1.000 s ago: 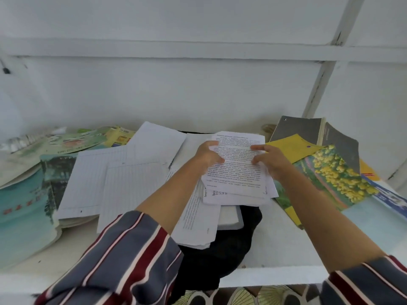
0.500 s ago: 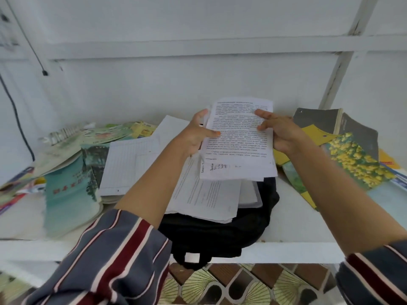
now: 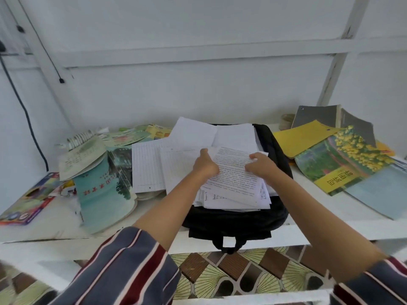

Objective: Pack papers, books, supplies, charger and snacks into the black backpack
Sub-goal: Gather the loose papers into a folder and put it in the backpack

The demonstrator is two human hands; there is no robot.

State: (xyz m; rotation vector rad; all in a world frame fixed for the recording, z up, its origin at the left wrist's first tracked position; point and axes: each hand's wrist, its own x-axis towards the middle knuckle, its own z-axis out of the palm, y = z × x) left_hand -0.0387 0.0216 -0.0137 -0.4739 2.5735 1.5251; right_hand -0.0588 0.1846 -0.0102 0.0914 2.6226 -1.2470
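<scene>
The black backpack [image 3: 240,219] lies flat on the white shelf, its handle hanging over the front edge. A stack of printed papers [image 3: 233,183] rests on top of it. My left hand [image 3: 204,165] grips the stack's left edge and my right hand [image 3: 261,165] grips its right edge. More lined sheets [image 3: 152,166] spread out to the left of the stack, partly under my left arm. Books with a yellow-flower cover [image 3: 343,159] lie to the right, and a teal book [image 3: 103,192] to the left.
The white shelf [image 3: 319,225] has a wall close behind. A spiral notebook [image 3: 83,148] and a colourful box [image 3: 28,201] sit far left. A black cable [image 3: 26,111] hangs at the left. A yellow folder [image 3: 304,139] and a grey book [image 3: 317,116] lie at the back right. Patterned floor shows below.
The printed sheets, held up in both hands half a second ago, have come down onto the paper stack on the backpack. The view has pulled back and tilted down.
</scene>
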